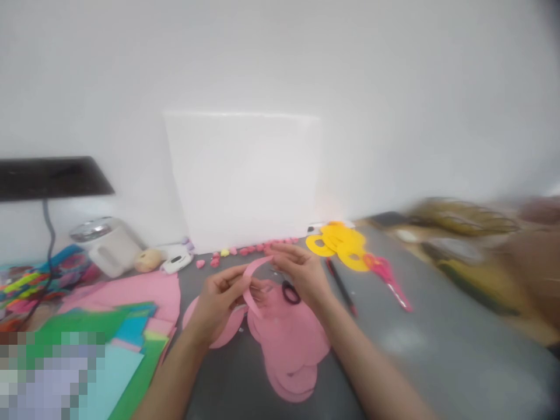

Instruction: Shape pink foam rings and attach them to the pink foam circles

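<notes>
A curved strip of pink paper (252, 274) is held up between my two hands, above the grey table. My left hand (223, 297) pinches it on its left side. The upper right end of the strip sits between the closed fingertips of my right hand (297, 265). Below lies a pile of pink paper circles (293, 338), overlapping each other. Another pink disc (230, 329) lies partly under my left hand. Close to my right wrist is a small black ring (291, 293), perhaps a hair tie or a scissor handle; I cannot tell which.
Right of my hands lie a dark pencil (342, 289), yellow paper rings (345, 242) and pink scissors (389, 280). Coloured paper sheets (87, 321) spread at left, before a white mug-like container (109, 245). Small pink beads (251, 249) line the base of a white board (245, 181).
</notes>
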Available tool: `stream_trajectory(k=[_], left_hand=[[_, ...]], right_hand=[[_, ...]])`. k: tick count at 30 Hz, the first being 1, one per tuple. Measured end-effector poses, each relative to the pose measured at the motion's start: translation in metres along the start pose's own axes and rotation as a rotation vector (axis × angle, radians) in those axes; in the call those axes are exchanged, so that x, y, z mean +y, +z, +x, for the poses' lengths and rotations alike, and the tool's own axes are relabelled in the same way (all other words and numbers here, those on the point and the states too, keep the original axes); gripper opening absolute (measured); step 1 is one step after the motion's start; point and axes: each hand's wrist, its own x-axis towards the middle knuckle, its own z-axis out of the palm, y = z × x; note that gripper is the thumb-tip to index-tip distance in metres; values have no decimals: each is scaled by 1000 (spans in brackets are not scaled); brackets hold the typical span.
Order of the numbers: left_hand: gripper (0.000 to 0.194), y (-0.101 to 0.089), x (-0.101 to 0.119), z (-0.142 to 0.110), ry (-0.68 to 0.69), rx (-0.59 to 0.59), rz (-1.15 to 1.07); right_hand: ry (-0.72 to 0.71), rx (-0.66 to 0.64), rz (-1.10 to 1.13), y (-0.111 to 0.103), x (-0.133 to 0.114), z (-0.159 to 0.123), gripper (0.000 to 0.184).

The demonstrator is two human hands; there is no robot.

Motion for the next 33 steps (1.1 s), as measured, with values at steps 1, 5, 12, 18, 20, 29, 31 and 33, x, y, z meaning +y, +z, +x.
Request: stream_trajectory(k=[1,5,12,18,20,29,31,33], left_hand=[[28,0,0,0,-2,3,1],[29,1,1,0,4,16,24],[25,2,1,-1,22,-30,100],[29,2,-1,0,31,-43,128],[32,2,-1,-1,30,-34,124],[31,3,-2,-1,42,-19,129],[28,2,-2,0,39,-14,120],[26,2,-1,0,33,0,103]], right_hand=[[5,5,-4,0,0,0,33],[10,36,-28,-1,-1,-1,29],[-11,31,-48,1,-1,-3,21],[16,-5,-28,2,1,-3,21],[21,-19,-11,2,1,-2,21],[132,-60,136,1,2,0,24],[161,-62,140,1,0,0,23],[183,-66,134,0,-3,-1,21]])
